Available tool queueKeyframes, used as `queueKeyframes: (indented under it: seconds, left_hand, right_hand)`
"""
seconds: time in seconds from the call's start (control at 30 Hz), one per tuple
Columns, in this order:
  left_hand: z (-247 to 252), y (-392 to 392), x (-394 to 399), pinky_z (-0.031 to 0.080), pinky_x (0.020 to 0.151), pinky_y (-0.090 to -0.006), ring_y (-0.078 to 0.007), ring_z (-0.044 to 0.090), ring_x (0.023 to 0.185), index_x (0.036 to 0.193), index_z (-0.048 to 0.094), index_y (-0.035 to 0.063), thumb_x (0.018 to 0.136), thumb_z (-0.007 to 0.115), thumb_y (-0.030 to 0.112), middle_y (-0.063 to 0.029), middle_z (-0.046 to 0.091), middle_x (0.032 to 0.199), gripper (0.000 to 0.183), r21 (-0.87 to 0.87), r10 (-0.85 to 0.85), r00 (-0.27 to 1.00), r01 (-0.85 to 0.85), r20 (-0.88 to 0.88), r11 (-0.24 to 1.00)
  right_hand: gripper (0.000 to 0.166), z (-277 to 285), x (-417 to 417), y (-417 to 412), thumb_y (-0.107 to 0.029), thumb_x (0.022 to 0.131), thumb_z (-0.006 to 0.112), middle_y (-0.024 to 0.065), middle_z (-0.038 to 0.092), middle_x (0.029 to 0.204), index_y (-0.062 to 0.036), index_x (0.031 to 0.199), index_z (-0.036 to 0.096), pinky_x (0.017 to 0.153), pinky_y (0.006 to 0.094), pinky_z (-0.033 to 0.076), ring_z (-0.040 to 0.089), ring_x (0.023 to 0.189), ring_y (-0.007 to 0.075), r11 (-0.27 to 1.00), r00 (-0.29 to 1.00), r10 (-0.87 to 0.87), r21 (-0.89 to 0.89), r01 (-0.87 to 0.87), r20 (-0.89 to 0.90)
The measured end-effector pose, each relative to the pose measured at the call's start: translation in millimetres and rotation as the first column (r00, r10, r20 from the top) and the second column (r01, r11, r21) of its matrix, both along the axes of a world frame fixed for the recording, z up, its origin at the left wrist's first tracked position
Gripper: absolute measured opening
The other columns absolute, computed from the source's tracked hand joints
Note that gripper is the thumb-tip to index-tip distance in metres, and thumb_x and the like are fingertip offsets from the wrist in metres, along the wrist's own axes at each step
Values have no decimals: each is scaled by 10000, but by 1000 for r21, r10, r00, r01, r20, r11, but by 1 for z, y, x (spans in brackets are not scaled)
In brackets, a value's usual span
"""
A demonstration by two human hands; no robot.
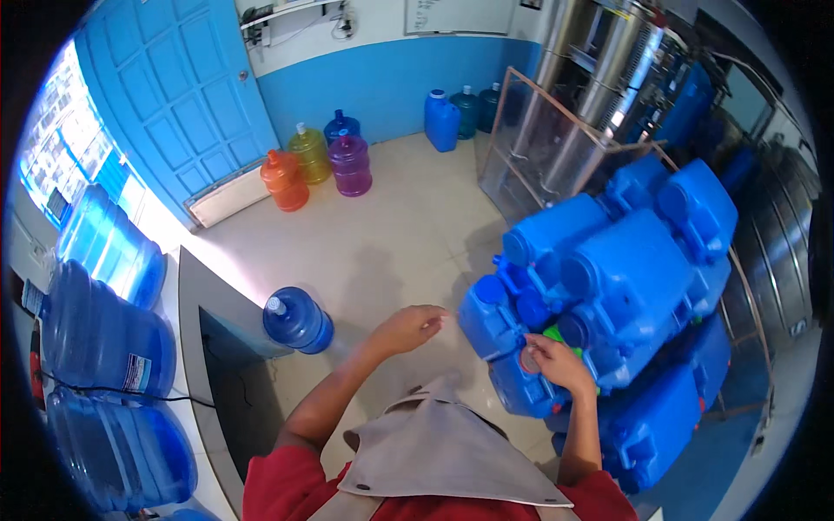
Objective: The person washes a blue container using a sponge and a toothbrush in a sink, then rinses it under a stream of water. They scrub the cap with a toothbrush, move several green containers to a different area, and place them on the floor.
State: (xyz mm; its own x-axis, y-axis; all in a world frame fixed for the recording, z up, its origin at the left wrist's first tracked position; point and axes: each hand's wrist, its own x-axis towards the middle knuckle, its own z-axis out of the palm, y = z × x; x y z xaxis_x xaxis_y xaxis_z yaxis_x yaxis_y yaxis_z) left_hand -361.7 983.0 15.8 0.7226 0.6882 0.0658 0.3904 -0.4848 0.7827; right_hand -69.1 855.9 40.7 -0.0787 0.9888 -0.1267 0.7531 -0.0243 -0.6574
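My right hand (561, 366) is at the front of a blue plastic jerrycan (515, 387) low in the stack on the right. Its fingertips meet a round, reddish disc-like cap (530, 359) there; whether they grip it or only touch it is unclear. A bright green piece (554, 334) shows just behind the fingers. My left hand (412, 327) hangs over the floor with bent fingers and nothing visible in it. Close to its fingertips stands another blue jerrycan (482, 319) with a blue screw cap (491, 289).
More blue jerrycans (638, 260) are piled at right, beside a framed clear panel (521, 143) and steel cylinders (596, 91). A blue water jug (298, 320) stands on the floor at left. Large bottles (107, 345) lie on a white counter (174, 319). Coloured jugs (350, 163) stand near a blue door (182, 98).
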Motion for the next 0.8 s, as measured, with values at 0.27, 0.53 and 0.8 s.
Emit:
queueKeyframes:
  seconds: [0.27, 0.53, 0.8]
  left_hand:
    - [-74, 139, -105, 441, 809, -428, -348, 560, 930, 1060, 546, -5, 831, 505, 187, -192, 592, 987, 302, 171, 499, 802, -469, -328, 866]
    - [-139, 79, -241, 441, 827, -437, -366, 555, 969, 1083, 550, 20, 828, 522, 245, -225, 588, 1010, 341, -70, 756, 307, -942, -578, 329]
    - [-127, 107, -340, 445, 828, -403, -343, 575, 947, 1093, 557, 32, 817, 548, 230, -198, 614, 974, 340, -39, 800, -4, -999, -601, -34]
  right_hand:
    - [329, -37, -27, 252, -170, 867, 506, 195, 579, 1095, -4, 1149, 531, 860, 329, 440, 579, 995, 298, 967, 978, 201, -171, -188, 59]
    - [370, -11, -209, 479, -204, 856, 455, 211, 551, 1106, 11, 1154, 502, 885, 385, 408, 525, 1025, 342, 656, 642, 755, -121, -745, 135]
    - [377, -31, -394, 583, -197, 854, 446, 215, 515, 1167, 0, 1170, 495, 914, 384, 388, 499, 1067, 338, 261, 261, 965, -43, -964, 7]
